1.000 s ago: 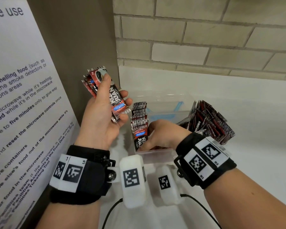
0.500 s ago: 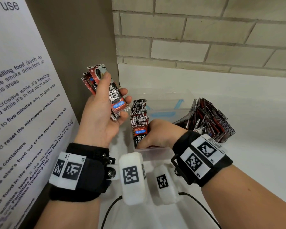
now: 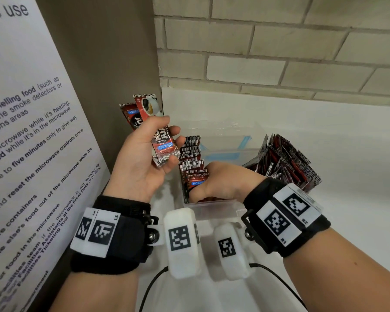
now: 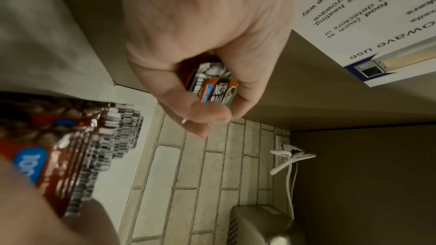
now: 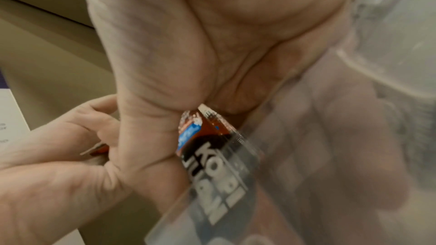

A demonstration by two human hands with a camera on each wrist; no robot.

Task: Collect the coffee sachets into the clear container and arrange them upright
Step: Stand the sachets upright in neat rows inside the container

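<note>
Leftmost, we see a white microwave-use notice fixed to a brown cabinet side; the left wrist view shows the same notice upside down. Just right of it, our left hand is raised above the white counter, its thumb and fingers curled round a small bunch of coffee sachets, red and brown with a coffee-cup picture at the top end. In the left wrist view that bunch sits pinched between thumb and fingers, and a white cable hangs on the brick wall behind.

Further right stands the clear container, resting on the counter against the wall. A row of upright sachets lines its left side. Our right hand reaches down into the near end of the container, thumb pressed against the front sachet of that row; the right wrist view shows the thumb and palm closed on one sachet just behind the container's clear wall. Its other fingers are hidden inside the box.

At the right side, a second stack of sachets leans outward, fanned over the container's right edge. Behind everything runs a pale brick wall.
</note>
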